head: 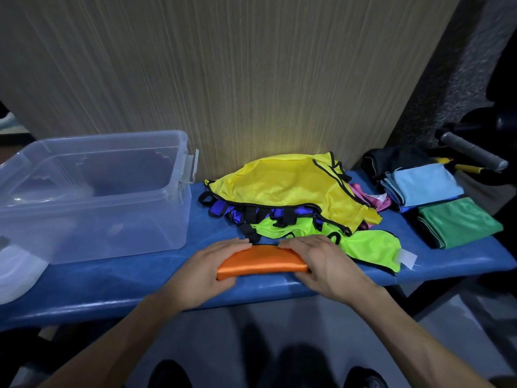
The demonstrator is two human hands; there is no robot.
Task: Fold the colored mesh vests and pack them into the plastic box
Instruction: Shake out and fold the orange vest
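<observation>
Centrally, the folded orange vest (263, 261) lay on the blue tabletop (112, 287), the left hand (208, 271) and right hand (321, 264) grasping its ends, thumbs underneath, fingers flat on top. Unfolded vests (293, 197) were piled just behind; the plastic box (92, 197) stood left.

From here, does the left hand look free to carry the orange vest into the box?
Probably yes. The left hand already grips the folded orange vest, the box sits open just to its left, and only bare bench lies between them.
</observation>
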